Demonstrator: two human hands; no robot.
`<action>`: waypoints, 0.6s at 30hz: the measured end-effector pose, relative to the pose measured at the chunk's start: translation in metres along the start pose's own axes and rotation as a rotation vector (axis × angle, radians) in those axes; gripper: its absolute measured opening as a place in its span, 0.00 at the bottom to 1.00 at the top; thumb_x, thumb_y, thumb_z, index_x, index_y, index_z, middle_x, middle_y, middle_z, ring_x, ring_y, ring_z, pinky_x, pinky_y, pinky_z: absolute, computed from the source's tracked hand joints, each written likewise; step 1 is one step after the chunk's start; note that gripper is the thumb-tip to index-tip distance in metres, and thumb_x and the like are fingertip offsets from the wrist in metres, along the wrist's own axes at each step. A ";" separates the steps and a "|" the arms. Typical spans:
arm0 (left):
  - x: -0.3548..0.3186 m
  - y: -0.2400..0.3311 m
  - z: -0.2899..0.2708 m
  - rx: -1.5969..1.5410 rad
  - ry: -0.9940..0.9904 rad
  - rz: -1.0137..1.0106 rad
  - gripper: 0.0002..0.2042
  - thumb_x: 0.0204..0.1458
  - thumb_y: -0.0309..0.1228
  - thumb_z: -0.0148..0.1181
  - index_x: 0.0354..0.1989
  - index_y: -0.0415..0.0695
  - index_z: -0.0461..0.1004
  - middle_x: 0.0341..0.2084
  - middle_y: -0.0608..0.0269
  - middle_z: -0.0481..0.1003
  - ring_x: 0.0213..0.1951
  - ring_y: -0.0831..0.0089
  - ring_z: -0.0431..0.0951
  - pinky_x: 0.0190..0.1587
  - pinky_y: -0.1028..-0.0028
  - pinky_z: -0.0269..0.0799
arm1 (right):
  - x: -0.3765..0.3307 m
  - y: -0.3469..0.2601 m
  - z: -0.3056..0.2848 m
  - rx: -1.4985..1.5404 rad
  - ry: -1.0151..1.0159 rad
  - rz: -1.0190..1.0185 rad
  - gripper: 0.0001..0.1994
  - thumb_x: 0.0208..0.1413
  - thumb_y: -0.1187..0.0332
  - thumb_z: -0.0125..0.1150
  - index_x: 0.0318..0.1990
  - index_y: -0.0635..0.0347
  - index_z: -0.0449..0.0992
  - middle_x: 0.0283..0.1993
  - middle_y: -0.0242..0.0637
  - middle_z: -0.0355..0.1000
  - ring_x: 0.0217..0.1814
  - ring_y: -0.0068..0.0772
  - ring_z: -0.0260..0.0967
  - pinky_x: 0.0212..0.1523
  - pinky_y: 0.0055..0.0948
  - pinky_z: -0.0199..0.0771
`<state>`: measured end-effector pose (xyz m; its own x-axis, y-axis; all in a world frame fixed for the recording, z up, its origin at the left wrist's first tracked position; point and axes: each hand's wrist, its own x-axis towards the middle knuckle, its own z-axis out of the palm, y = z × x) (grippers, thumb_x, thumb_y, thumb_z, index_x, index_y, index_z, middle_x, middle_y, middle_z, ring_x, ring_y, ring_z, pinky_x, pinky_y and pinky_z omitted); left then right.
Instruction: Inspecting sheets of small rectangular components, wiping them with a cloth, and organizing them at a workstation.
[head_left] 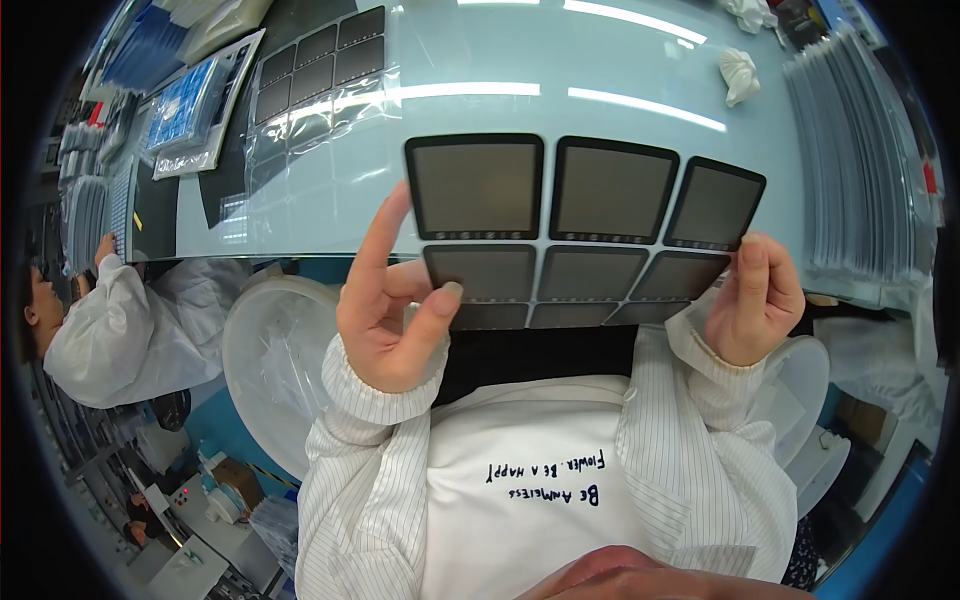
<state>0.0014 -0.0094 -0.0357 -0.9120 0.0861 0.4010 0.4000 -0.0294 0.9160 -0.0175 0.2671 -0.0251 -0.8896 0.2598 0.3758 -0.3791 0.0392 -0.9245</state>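
Both hands on one sheet of dark square panels (592, 272); sheet raised in front of the chest, overlapping the near edge of the pale bench top (320, 220) in view, tilted, panels in rows of three, lowest row foreshortened; left hand (390, 310) at the sheet's left side, thumb on the face near the lower-left panels, index finger extended up along the left edge, gripping the sheet between them; right hand (752, 300) at the right edge, fingers narrow, pinching that edge, other fingers curled, exact contact behind the sheet hidden; on the bench, upper left, a similar panel sheet (315, 70) with clear film, beside it a blue packet (185, 105); crumpled white tissue (740, 77) toward upper right; row of upright clear-wrapped sheets (860, 170) at far right; round white bin (240, 350) left of the person, pale container (808, 375) to the right; co-worker in white (130, 330) at far left, one hand at the bench edge.
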 end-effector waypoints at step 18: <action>-0.004 -0.003 -0.006 0.051 0.171 -0.112 0.32 0.51 0.20 0.51 0.65 0.33 0.45 0.36 0.49 0.78 0.32 0.81 0.77 0.38 0.85 0.64 | 0.003 -0.012 0.013 -0.069 -0.099 -0.031 0.06 0.55 0.75 0.56 0.32 0.70 0.74 0.25 0.33 0.70 0.25 0.18 0.61 0.29 0.17 0.59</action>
<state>0.0034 -0.0157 -0.0396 -0.9513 -0.0843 0.2965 0.2957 0.0218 0.9550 -0.0188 0.2545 -0.0124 -0.8999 0.1611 0.4052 -0.3912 0.1124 -0.9134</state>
